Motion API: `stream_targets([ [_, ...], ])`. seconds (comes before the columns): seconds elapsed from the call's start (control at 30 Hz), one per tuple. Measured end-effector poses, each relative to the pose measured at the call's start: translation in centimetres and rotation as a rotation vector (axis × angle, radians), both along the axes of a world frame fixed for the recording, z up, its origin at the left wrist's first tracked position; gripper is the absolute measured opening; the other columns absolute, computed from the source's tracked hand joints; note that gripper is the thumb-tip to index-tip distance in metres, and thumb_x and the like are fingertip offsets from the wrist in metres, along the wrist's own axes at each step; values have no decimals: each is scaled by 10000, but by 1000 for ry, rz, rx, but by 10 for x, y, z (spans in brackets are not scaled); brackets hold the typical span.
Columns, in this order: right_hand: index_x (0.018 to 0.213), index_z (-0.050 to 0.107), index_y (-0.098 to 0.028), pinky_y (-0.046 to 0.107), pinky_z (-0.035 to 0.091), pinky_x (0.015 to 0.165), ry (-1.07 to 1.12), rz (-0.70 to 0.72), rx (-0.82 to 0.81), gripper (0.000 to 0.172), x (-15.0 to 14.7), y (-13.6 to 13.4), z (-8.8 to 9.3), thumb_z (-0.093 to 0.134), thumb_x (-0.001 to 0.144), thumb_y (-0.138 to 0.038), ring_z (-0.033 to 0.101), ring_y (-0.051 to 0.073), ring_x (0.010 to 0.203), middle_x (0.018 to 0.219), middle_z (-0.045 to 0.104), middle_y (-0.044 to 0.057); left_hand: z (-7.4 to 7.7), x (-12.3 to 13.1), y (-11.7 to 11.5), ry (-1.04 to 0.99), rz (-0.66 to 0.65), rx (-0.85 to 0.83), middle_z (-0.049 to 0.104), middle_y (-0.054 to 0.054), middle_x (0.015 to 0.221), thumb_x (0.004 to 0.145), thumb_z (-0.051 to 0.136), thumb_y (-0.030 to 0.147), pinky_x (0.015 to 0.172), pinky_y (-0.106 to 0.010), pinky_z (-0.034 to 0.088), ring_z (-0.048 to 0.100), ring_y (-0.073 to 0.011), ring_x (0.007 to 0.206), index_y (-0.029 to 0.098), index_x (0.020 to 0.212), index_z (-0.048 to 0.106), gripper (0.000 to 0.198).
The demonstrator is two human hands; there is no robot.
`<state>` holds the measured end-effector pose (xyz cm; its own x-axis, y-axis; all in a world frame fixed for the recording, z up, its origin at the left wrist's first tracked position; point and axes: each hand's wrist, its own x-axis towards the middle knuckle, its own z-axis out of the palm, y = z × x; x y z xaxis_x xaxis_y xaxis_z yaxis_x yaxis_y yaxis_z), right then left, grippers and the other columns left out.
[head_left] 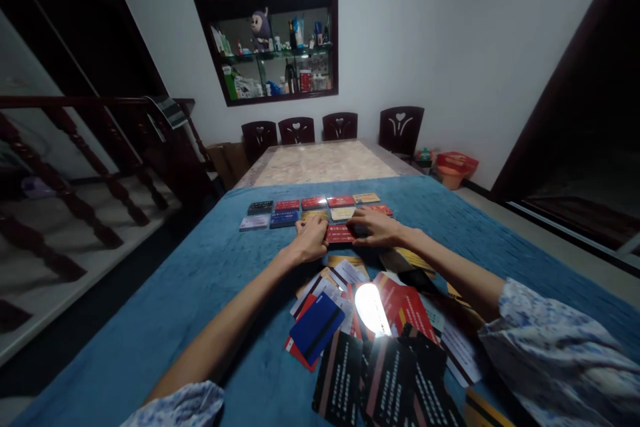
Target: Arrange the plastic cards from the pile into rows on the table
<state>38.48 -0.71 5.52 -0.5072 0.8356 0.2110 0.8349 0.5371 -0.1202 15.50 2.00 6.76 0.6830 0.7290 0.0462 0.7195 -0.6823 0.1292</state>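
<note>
A red card stack (340,234) lies on the blue cloth between my hands. My left hand (313,239) is closed with bent fingers at its left edge. From the right, my right hand (379,227) grips the same stack, fingers curled over its right side. Just beyond are neat piles of cards in rows: a blue pile (285,218), a white pile (254,222), a black pile (261,207) and several red and gold ones. Closer to me spreads a loose heap of cards, with a blue card (317,327) and black cards (389,373) on top.
The blue cloth (200,293) covers the near part of a long table (325,160). Dark chairs (401,130) stand around its far end. A wooden railing (65,180) runs along the left, and an orange bin (451,177) stands back right.
</note>
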Motion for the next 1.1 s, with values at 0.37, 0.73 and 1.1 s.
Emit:
stream_targets([
  [0.37, 953, 711, -191, 362, 451, 862, -79, 37, -4, 248, -35, 34, 13, 741, 768, -353, 545, 280, 1037, 1040, 636, 112, 10, -29, 19, 59, 75, 14, 521, -127, 1304, 777, 523, 111, 986, -497, 373, 465, -292, 1221, 186, 1153, 527, 383],
  [0.73, 1020, 705, -178, 329, 428, 828, -164, 6, -23, 270, -68, 68, 30, 730, 787, -313, 532, 276, 1056, 1096, 632, 120, 20, -54, 49, 79, 129, 57, 525, -132, 1299, 788, 506, 121, 969, -467, 389, 444, -295, 1264, 199, 1187, 541, 407],
  [1.1, 1085, 689, -199, 338, 425, 785, -211, -70, -23, 309, -91, 97, 44, 665, 843, -390, 488, 311, 1129, 1171, 609, 139, 28, -64, 85, 111, 206, 77, 517, -140, 1305, 807, 500, 150, 967, -500, 412, 448, -322, 1238, 205, 1208, 568, 410],
])
